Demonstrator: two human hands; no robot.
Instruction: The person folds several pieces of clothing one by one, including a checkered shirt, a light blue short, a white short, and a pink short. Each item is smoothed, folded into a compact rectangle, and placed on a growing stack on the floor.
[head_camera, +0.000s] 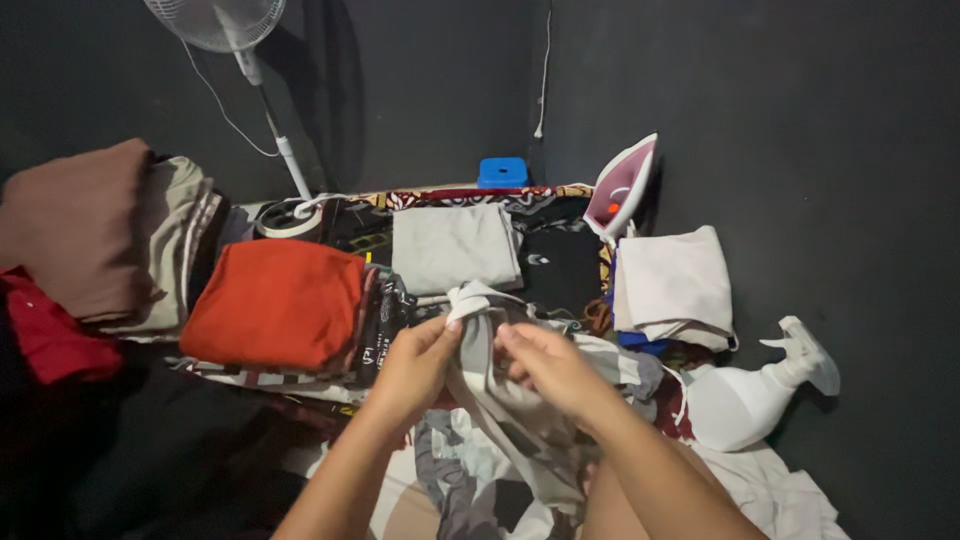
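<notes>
Hands meet over a bunched grey-and-white garment (500, 400) in the middle of the view: the left hand (415, 365) pinches its upper fold, and the right hand (555, 370) grips the cloth just beside it. Beyond lie a folded orange pile (275, 300), a folded grey piece (455, 245), a folded white stack (672, 282) and an upright iron (622, 188).

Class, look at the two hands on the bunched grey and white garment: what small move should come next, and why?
Probably draw the hands apart to spread the grey and white garment flat. The left hand and right hand both pinch it near its crumpled top, and it hangs twisted between them, unlike the flat folded orange garment and folded grey cloth nearby.
</notes>
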